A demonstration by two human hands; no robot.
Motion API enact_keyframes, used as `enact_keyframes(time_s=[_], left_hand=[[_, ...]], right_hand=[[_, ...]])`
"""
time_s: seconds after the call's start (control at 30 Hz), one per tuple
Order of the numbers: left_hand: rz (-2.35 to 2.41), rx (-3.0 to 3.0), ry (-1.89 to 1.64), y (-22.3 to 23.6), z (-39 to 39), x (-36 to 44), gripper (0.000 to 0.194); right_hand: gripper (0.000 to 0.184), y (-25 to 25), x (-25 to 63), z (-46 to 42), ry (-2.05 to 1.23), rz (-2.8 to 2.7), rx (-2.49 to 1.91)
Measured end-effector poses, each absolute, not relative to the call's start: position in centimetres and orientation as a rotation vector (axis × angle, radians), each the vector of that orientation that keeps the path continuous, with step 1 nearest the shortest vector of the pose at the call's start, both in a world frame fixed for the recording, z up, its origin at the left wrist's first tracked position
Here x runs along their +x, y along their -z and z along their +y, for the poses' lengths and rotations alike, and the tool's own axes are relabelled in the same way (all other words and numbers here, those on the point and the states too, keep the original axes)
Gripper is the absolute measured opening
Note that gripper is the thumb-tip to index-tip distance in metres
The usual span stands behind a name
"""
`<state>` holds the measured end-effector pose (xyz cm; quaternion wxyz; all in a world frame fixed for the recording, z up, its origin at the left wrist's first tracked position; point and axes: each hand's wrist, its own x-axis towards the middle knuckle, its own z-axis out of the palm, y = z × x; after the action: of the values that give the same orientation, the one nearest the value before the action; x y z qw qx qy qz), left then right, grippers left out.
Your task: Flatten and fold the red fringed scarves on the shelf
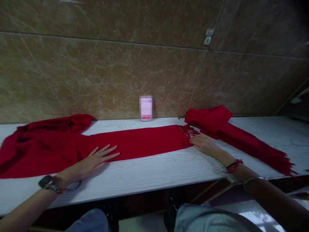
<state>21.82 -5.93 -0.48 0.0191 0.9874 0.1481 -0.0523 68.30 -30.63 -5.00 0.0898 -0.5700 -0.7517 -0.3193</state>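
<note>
Table (154, 174): spans lower frame
Scarf (145, 141): lies flat mid-frame, bunched left
Left hand (98, 160): rests open
Right hand (205, 145): touches fringe (186, 131), grip unclear

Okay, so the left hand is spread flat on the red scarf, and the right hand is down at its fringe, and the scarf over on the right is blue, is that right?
Not quite: the scarf on the right is red too, as the head view shows. The rest holds.
</note>
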Motion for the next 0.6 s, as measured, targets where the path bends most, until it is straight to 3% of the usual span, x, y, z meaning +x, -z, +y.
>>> enact_keyframes(time_s=[0.6], left_hand=[[0.628,3.05,0.228,1.8,-5.5,22.5,0.044]], right_hand=[[0.019,4.5,67.6,-29.6,0.991,-2.27,-1.905]])
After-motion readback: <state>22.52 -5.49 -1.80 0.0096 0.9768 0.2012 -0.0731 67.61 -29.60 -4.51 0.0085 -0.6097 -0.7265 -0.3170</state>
